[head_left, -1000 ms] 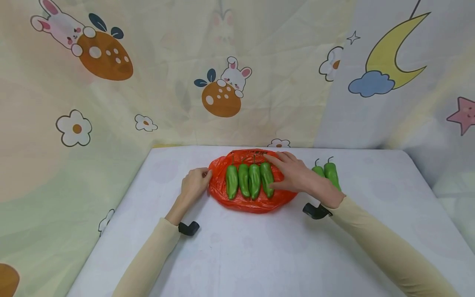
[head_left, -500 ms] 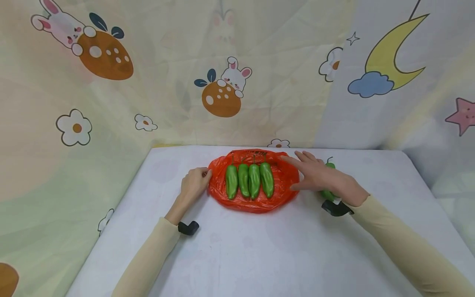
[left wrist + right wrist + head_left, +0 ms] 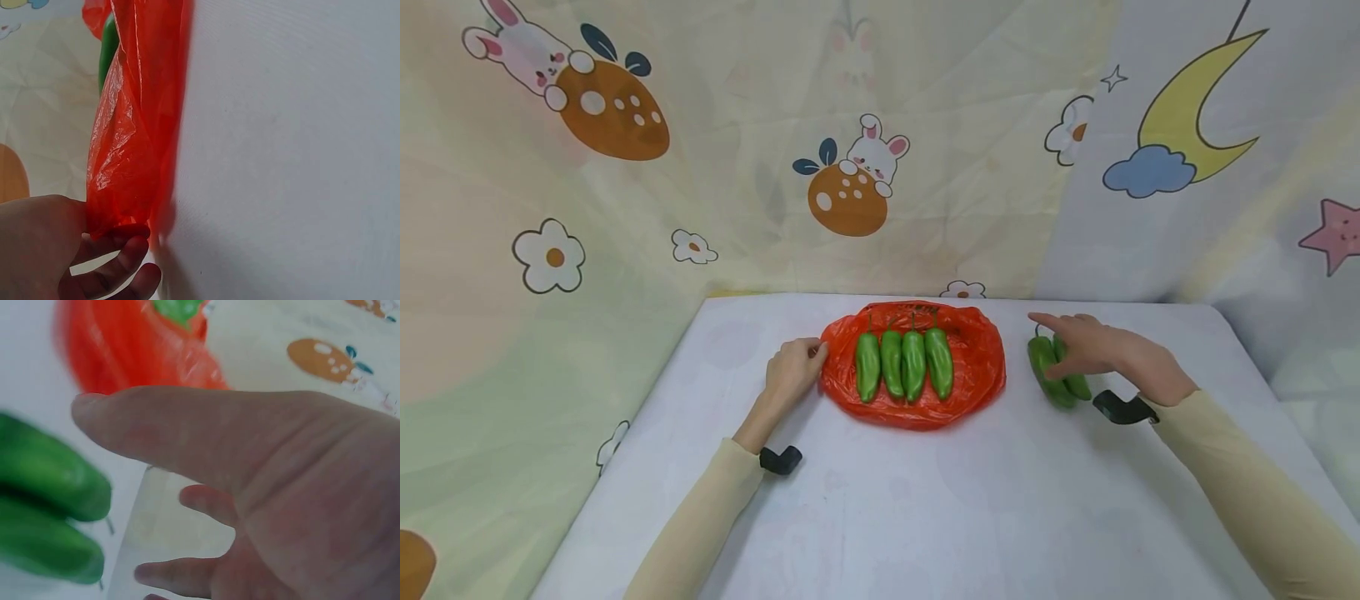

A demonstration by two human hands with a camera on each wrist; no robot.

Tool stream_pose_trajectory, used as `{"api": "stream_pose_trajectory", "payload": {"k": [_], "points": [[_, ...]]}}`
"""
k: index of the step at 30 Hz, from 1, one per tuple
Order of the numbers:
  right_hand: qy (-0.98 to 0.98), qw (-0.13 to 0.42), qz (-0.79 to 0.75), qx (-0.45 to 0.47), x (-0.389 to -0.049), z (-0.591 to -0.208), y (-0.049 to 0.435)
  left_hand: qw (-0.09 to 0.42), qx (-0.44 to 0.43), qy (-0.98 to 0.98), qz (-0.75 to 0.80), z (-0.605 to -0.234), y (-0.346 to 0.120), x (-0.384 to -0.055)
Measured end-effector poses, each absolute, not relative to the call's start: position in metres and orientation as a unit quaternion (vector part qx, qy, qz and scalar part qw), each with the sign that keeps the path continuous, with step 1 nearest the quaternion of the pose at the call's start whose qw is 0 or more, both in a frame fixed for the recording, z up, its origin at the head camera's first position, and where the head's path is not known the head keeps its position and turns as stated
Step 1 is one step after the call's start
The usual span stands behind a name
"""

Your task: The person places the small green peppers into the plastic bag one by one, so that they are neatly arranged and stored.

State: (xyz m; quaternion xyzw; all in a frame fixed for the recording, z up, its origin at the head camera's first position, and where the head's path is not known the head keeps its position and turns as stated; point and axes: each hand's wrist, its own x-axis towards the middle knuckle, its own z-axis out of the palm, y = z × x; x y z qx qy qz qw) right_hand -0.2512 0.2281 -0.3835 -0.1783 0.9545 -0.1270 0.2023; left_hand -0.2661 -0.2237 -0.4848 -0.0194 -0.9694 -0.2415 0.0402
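Note:
My left hand (image 3: 792, 371) pinches the left edge of a red plastic bag (image 3: 977, 358) between thumb and finger, as the left wrist view shows the gathered film (image 3: 122, 175). Several green chili peppers (image 3: 914, 367) lie side by side on the bag, stems toward the back. To the right, two more green peppers (image 3: 1045, 367) lie close together on the white table. Above these two hovers my right hand (image 3: 1093, 346), thumb and fingers spread, holding nothing. In the right wrist view the pair of peppers (image 3: 50, 469) appears beside the thumb, apart from it.
The white table (image 3: 880, 517) reaches back to a patterned cloth backdrop (image 3: 737, 167). Cloth also hangs along the left and right sides. A black wrist camera (image 3: 781, 460) sits on the left wrist, another camera (image 3: 1124, 407) on the right.
My right hand has moved right, from over the peppers on the bag to above the two peppers on the table. The left hand keeps its place at the bag's edge.

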Motion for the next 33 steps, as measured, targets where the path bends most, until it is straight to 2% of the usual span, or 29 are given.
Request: {"api": "stream_pose_trajectory", "payload": {"k": [13, 20, 27, 33], "points": [[0.937, 0.302, -0.123, -0.128, -0.262, -0.399, 0.256, 0.04, -0.021, -0.97, -0.238, -0.486, -0.224, -0.266], [0.93, 0.317, -0.131, -0.133, -0.266, -0.411, 0.263, 0.036, -0.02, -0.97, -0.238, -0.485, -0.224, -0.266], [0.93, 0.335, -0.119, -0.09, -0.267, -0.418, 0.264, 0.037, -0.017, -0.969, -0.244, -0.486, -0.224, -0.268], [0.933, 0.331, -0.119, -0.082, -0.264, -0.422, 0.263, 0.039, -0.017, -0.97, -0.24, -0.488, -0.224, -0.268]]}}
